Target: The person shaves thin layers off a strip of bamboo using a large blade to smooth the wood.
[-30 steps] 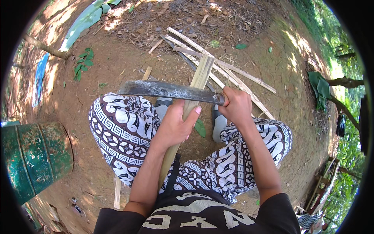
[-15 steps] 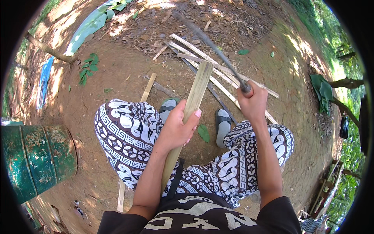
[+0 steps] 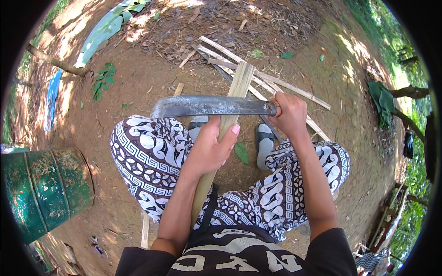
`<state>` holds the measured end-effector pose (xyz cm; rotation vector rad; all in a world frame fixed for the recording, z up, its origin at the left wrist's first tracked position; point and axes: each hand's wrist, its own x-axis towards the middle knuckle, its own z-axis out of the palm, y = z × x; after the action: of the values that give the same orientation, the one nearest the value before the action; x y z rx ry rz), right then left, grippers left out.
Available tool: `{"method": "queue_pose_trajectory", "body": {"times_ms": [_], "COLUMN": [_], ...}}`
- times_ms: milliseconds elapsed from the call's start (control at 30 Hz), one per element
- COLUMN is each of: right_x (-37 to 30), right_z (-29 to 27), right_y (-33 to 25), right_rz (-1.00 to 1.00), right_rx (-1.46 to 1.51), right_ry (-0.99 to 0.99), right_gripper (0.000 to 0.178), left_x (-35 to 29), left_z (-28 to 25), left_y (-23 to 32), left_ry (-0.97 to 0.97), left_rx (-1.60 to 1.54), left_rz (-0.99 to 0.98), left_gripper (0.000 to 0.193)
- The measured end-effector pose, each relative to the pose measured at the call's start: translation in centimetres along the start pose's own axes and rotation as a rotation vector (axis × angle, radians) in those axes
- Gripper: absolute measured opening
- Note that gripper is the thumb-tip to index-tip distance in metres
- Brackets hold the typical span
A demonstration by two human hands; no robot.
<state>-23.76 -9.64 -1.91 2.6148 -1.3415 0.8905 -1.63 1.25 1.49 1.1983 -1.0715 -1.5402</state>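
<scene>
Wood strip (image 3: 239,83) runs through clasping left hand (image 3: 209,149), beneath machete (image 3: 209,106) clutched by right hand (image 3: 291,112).

A worn grey machete (image 3: 209,106), mottled and pointing left, crosses over a pale, dark-streaked wooden slat (image 3: 241,80) that slants forward to the right.

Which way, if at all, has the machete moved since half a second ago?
Yes: the machete has swung left and down in the picture, its tip now nearer the green drum; the blade crosses the wooden plank.
</scene>
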Motion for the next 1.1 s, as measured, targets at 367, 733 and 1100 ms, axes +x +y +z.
{"method": "queue_pose_trajectory", "body": {"times_ms": [367,733,1100], "right_x": [4.2,0.7,0.6], "right_z": [-2.7,-1.4,0.7], "right_y": [8.0,-2.6,-0.9], "right_rz": [0.785,0.17,0.04], "right_rx": [-0.246,0.135,-0.006], "right_ry": [0.17,-0.188,-0.117], "right_gripper": [0.014,0.012,0.013], "left_x": [-0.3,0.2,0.6], "left_z": [0.4,0.2,0.2], "left_y": [-0.7,-1.3,-2.4], "left_ry": [-0.035,0.076,0.168], "left_rx": [-0.014,0.165,0.528], "left_rz": [-0.033,0.001,0.259], "left_gripper": [0.023,0.02,0.02]}}
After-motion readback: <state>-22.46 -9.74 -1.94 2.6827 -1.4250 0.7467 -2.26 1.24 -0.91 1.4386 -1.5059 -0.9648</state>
